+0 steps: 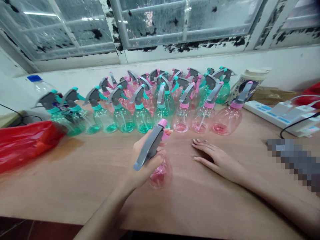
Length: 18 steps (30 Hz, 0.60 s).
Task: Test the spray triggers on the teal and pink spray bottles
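Observation:
My left hand [145, 156] is closed around the neck of a pink spray bottle [161, 175] with a grey and pink trigger head. The bottle stands near the middle of the table, its nozzle pointing toward the rows behind. My right hand [212, 155] rests on the wood to the right, fingers stretched out, holding nothing. Beyond both hands is a front row of clear spray bottles: several green ones [123, 120] on the left and three pink ones [182, 121] on the right. More green and pink bottles stand behind them, partly hidden.
A red plastic bag [27, 143] lies at the left, near a blue-capped bottle [37, 83]. A white power strip [280, 116] with plugs and cables sits at the right, beside a patterned cup [250, 81]. The wooden table [82, 186] meets a wall below windows.

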{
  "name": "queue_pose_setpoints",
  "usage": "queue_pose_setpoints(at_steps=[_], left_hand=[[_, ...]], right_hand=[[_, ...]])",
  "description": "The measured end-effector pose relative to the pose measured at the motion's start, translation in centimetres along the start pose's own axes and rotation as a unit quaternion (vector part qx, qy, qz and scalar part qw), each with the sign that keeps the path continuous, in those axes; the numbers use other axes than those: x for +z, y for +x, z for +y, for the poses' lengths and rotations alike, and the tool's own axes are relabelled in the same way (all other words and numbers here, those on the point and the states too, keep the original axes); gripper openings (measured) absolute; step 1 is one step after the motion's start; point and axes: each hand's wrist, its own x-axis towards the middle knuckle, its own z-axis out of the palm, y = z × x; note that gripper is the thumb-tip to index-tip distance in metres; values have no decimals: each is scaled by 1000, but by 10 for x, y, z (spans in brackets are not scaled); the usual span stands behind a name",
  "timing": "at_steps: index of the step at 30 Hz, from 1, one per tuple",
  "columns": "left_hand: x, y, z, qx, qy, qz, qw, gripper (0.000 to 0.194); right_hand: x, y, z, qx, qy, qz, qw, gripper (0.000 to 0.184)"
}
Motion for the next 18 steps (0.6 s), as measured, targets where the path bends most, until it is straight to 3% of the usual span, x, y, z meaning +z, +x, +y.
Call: queue_pose_setpoints(at_steps=[8,18], left_hand=[[-3,1,-2,-1,12,-10,1000,37],[-6,0,-4,42,72,2,997,9]], right_hand=[[0,0,0,4,12,5,1000,51],[-1,1,-1,3,8,1,1000,51]])
